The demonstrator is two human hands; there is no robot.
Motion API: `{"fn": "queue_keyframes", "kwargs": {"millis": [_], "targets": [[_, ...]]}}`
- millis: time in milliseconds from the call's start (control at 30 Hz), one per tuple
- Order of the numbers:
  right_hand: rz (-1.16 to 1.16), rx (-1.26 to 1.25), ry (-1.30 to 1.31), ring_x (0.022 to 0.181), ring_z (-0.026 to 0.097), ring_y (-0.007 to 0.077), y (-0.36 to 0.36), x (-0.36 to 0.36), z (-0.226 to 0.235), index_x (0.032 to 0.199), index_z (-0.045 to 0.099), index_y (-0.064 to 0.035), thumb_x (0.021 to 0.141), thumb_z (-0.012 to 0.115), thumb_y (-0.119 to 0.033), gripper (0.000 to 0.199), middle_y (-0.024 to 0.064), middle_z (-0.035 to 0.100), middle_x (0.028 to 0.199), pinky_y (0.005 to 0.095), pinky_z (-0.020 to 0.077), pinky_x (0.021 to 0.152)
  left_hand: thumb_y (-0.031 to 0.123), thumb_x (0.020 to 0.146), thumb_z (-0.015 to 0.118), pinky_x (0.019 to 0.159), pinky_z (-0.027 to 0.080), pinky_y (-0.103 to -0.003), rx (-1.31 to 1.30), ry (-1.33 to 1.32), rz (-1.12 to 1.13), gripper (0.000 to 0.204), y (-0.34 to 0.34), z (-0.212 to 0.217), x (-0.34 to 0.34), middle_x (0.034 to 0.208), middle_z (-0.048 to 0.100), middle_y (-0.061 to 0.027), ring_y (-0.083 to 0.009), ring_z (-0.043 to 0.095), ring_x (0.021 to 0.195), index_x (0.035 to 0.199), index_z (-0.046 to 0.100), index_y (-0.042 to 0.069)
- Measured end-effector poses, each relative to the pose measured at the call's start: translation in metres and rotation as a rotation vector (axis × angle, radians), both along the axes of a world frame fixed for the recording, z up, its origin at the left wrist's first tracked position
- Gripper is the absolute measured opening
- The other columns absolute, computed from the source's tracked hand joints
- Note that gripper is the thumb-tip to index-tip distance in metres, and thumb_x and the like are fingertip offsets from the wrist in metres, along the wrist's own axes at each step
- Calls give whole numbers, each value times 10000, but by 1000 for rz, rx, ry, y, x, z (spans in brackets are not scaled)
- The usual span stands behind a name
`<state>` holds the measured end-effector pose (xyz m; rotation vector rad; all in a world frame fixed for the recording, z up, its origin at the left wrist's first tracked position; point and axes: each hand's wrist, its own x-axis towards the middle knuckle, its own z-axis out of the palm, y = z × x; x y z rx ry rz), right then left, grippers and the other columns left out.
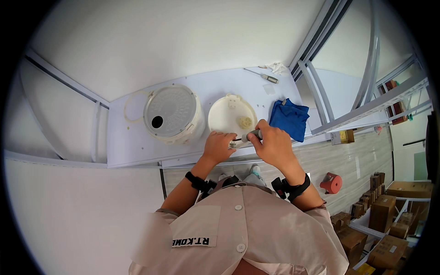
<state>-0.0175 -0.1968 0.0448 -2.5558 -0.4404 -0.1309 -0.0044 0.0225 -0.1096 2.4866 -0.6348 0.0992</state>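
A round, shallow white plastic cover (220, 112) lies near the front edge of the table, its inner side up, with a small yellowish round part (244, 122) inside. My left hand (218, 145) grips the cover's near rim. My right hand (274, 145) is closed around the grey handle of a screwdriver (251, 135). Its dark shaft points left, toward the near rim beside my left fingertips. What the tip touches is too small to make out.
Left of the cover stands a white tub-shaped housing (195, 123) with a translucent top and dark round hole. A pale ring (126, 107) lies beyond it. On the right are a blue cloth (289, 120), a second screwdriver (269, 78) and a crumpled white cloth (277, 68). Metal frames flank the table.
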Motion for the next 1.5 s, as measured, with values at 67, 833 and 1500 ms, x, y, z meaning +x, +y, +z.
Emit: {"fn": "queue_keyframes", "kwargs": {"millis": [67,833,1500], "targets": [[-2,32,-5,617,701,388,-4,-1,-1,1037,642,-30,934,761,-310,321,164,710,686,473,530,555,282,734,882,891,466,-428,-11,-3,-4,485,-3,-1,2,1070,786,-16,-249,723,992,1177,734,154],[26,462,-42,590,619,261,10,-6,9,1000,725,-46,860,834,-248,269,101,666,724,352,490,574,445,777,861,849,432,-405,28,-26,2,455,-8,14,-9,1010,786,-7,-230,716,931,1113,745,161],[-129,208,61,895,719,343,-49,25,-142,1369,670,-116,907,808,-276,508,201,634,1270,443,586,804,280,857,844,1217,391,-491,-93,106,-38,410,18,9,-9,1027,787,-80,-278,733,1010,1196,750,71]]}}
